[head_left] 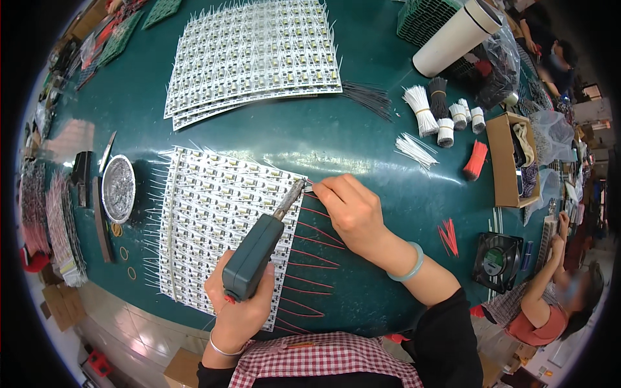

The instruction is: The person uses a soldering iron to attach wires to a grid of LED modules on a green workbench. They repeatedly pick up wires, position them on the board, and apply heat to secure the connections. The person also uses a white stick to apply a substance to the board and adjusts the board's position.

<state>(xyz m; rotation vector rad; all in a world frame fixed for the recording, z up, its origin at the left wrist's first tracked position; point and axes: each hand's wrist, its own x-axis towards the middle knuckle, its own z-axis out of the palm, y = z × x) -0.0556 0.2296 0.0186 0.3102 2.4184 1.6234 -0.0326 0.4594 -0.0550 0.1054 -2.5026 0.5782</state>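
Clock directions are taken from the centre of the white panel of small circuit boards (223,226), which lies on the green bench (381,297) in front of the person. The left hand (240,301), at 6 o'clock, has its fingers wrapped around a dark green soldering gun (251,258); the gun points toward 1 o'clock, its metal tip at the panel's 2 o'clock corner. The right hand (352,213), at 3 o'clock, has thumb and fingers pinched together at that same corner, close beside the tip; whatever is between them is too small to identify. Red wires (314,261) project from the panel's edge between 3 and 5 o'clock. A stack of similar panels (255,52) lies at 12 o'clock. A foil-lined bowl (119,189) stands at 10 o'clock, with rubber bands (123,253) at 9 o'clock. Toward 2 o'clock are bundled white wires (420,111) and, farther out, a white tumbler (453,40), tilted in view. An open cardboard box (502,161) is between 2 and 3 o'clock; a black fan (497,262) sits at 3 o'clock.
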